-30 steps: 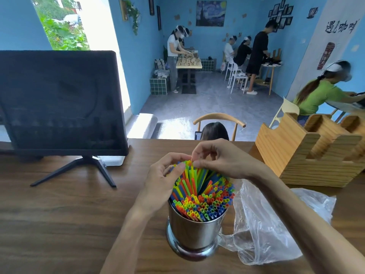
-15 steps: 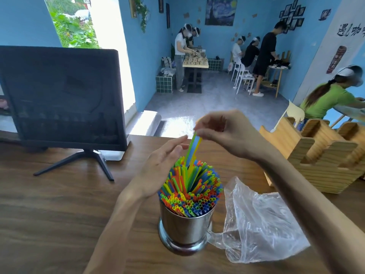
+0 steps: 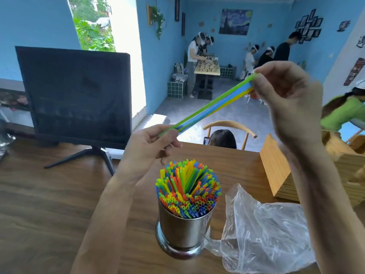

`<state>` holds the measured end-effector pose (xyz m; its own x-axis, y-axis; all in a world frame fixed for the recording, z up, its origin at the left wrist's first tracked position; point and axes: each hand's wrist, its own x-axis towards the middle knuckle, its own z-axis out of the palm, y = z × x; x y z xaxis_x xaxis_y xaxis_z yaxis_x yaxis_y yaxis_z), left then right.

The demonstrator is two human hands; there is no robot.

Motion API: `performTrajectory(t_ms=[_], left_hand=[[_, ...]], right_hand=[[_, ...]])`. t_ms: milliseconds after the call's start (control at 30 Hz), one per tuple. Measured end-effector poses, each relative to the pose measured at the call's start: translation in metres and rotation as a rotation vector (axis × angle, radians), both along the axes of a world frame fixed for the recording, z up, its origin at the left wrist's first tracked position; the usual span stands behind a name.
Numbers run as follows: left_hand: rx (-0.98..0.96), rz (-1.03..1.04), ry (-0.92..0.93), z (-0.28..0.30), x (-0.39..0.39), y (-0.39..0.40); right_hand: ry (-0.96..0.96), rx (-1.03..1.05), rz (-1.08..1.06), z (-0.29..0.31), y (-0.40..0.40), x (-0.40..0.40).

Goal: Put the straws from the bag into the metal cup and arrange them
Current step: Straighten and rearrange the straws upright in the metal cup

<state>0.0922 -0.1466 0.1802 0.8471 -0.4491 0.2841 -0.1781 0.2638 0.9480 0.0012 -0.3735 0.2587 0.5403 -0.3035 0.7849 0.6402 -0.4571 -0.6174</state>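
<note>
A shiny metal cup stands on the wooden table, packed with upright coloured straws. Above it I hold three loose straws, green, blue and yellow, slanting from lower left to upper right. My left hand pinches their lower end just above and left of the cup. My right hand pinches their upper end, high and to the right. The clear plastic bag lies crumpled on the table right of the cup, touching its base.
A dark monitor on a stand occupies the table's far left. A wooden slotted holder sits at the far right. Beyond the table are a chair with a seated person and several people in the blue room.
My right hand has drawn three straws up out of the cup and carried them up and right. My left hand left the bundle and now pinches their lower end.
</note>
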Motion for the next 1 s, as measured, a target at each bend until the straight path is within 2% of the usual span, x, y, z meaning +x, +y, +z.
performTrajectory(t_ms=[167, 333, 500, 567, 667, 767, 833, 900, 1000], left_hand=[[-0.131, 0.187, 0.157, 0.011, 0.002, 0.025], [-0.317, 0.329, 0.165, 0.013, -0.002, 0.019], [-0.340, 0.367, 0.142, 0.010, -0.011, 0.003], [-0.296, 0.429, 0.074, 0.014, -0.012, 0.000], [-0.170, 0.456, -0.157, 0.028, -0.013, 0.003], [0.008, 0.395, -0.349, 0.040, -0.015, 0.006], [0.102, 0.329, -0.386, 0.040, -0.015, 0.004], [0.195, 0.244, -0.389, 0.036, -0.017, 0.001], [0.320, 0.135, -0.414, 0.020, -0.018, -0.003]], right_hand=[[0.195, 0.177, 0.093, -0.061, 0.014, -0.008], [0.327, 0.242, 0.086, -0.112, 0.044, -0.013], [0.382, 0.272, 0.015, -0.139, 0.058, -0.015], [0.412, 0.205, 0.029, -0.139, 0.058, -0.016], [0.487, 0.059, 0.093, -0.130, 0.049, -0.017], [0.499, 0.136, 0.121, -0.120, 0.032, -0.010], [0.550, 0.142, 0.089, -0.117, 0.023, 0.000], [0.654, 0.013, 0.066, -0.118, 0.017, 0.011], [0.780, -0.136, 0.153, -0.120, 0.017, 0.023]])
